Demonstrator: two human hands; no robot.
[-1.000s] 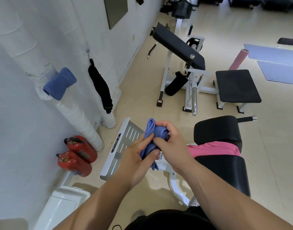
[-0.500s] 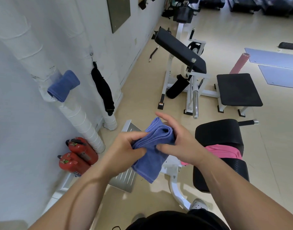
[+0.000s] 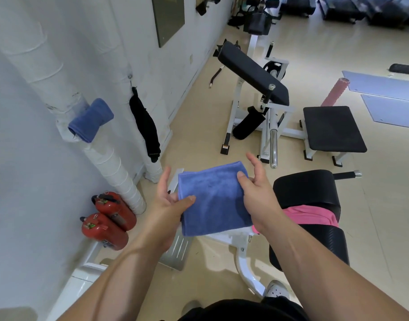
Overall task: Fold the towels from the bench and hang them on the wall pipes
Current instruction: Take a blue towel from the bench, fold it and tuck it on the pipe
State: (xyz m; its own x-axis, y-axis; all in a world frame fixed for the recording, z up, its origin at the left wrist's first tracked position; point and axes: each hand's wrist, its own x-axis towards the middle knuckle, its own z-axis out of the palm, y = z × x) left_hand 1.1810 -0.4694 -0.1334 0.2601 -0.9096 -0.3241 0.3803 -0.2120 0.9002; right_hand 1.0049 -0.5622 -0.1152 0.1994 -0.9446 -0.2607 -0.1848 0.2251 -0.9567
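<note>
- Blue towel (image 3: pixel 212 198): folded to a flat, near-square pad and held in the air in front of the person. It is left of the bench (image 3: pixel 310 188), off its left edge and not resting on it.
- Left hand (image 3: pixel 166 205): pinches the towel's left edge, thumb pressed on top, forefinger standing straight and free. The other fingers are hidden under the cloth.
- Right hand (image 3: pixel 256 195): thumb pressed on top near the far right corner, forefinger spread clear above it. The rest of the grip is under the towel and cannot be seen.
- Edges: all 4 towel edges are visible. Layers show along the left edge. The far edge rises slightly toward the right.
- Orientation: broad face turned up to the camera. The sides are too close in length to tell a long axis.
- Pink towel (image 3: pixel 310 215): lies across the bench, spilling over its left edge just beside the right wrist.
- Room: open floor (image 3: pixel 199 126) runs between the towel and the wall.
- Wall pipe (image 3: pixel 111 163): slants to the left and carries a hung blue towel (image 3: pixel 91 120). A black cloth (image 3: pixel 144 126) hangs beside it.
- 2 red extinguishers (image 3: pixel 113 209) lie at the pipe's foot.
</note>
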